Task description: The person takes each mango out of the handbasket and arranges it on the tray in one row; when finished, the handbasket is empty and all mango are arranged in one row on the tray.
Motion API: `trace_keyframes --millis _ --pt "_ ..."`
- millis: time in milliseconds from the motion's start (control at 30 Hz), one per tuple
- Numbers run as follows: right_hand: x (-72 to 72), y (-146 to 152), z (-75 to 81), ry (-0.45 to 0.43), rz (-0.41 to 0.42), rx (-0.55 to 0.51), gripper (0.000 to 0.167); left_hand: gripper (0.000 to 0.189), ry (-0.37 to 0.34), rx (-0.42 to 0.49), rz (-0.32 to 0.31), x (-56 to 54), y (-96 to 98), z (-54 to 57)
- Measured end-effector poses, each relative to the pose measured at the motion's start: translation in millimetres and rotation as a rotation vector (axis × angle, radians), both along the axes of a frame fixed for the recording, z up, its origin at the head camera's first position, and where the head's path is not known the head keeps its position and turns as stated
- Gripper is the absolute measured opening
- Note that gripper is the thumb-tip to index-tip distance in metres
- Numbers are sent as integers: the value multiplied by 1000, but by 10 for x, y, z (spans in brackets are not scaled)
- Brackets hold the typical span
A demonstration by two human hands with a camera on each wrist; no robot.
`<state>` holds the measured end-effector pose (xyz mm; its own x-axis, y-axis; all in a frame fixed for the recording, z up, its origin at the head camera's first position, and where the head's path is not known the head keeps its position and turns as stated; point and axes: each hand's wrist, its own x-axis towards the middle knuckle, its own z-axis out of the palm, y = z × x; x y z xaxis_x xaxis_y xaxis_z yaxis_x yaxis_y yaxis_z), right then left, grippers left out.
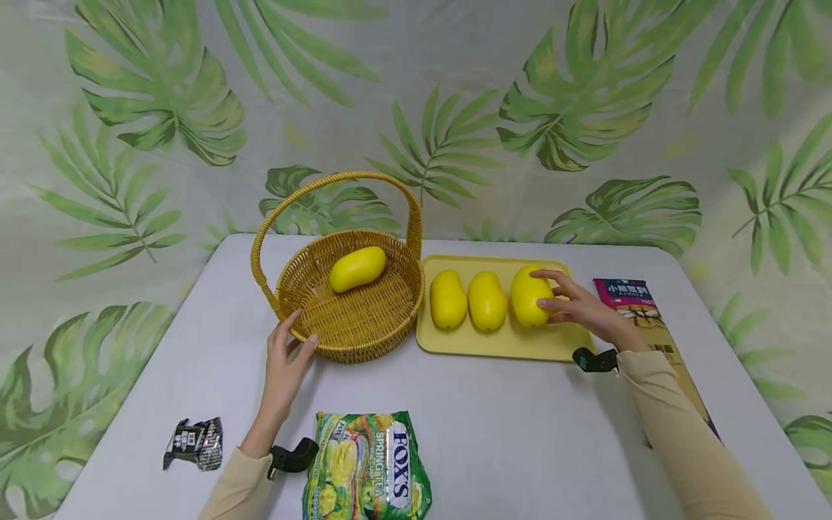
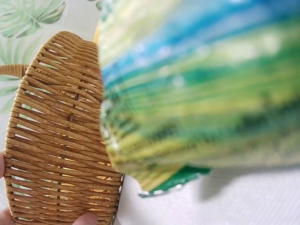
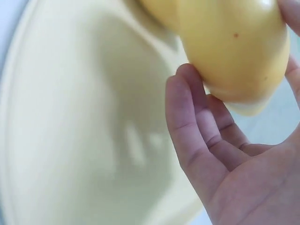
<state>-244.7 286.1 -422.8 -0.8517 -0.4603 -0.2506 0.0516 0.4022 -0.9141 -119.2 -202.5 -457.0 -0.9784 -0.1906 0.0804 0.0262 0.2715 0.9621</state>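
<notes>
My right hand [image 1: 575, 307] grips a yellow mango [image 1: 528, 296] at the right of two other mangoes, a middle one [image 1: 487, 301] and a left one [image 1: 448, 300], on a pale yellow tray [image 1: 507, 349]. In the right wrist view, fingers and thumb curl round the held mango [image 3: 234, 51]; whether it is off the tray I cannot tell. My left hand [image 1: 286, 361] holds the near left rim of a wicker basket [image 1: 351, 350], its thumb on the outer wall. One more mango [image 1: 357, 269] lies inside the basket. The left wrist view shows the woven side [image 2: 61, 136] close up.
A green Fox's Spring Tea candy bag [image 1: 367, 466] lies near the front, close to my left wrist. Left of that wrist is a small black wrapped packet [image 1: 193, 443]. A long printed package [image 1: 633, 307] lies at the right, partly under my right forearm. The basket's tall handle [image 1: 338, 177] arches up.
</notes>
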Motion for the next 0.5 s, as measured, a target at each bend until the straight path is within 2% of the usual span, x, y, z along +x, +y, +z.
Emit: trace_keyframes --millis 200,500 --pt "0 34 -106 -17 26 41 60 59 16 -8 6 -7 -12 -37" --pt "-7 -1 -114 7 67 116 61 61 8 -19 2 -12 -21 -49"
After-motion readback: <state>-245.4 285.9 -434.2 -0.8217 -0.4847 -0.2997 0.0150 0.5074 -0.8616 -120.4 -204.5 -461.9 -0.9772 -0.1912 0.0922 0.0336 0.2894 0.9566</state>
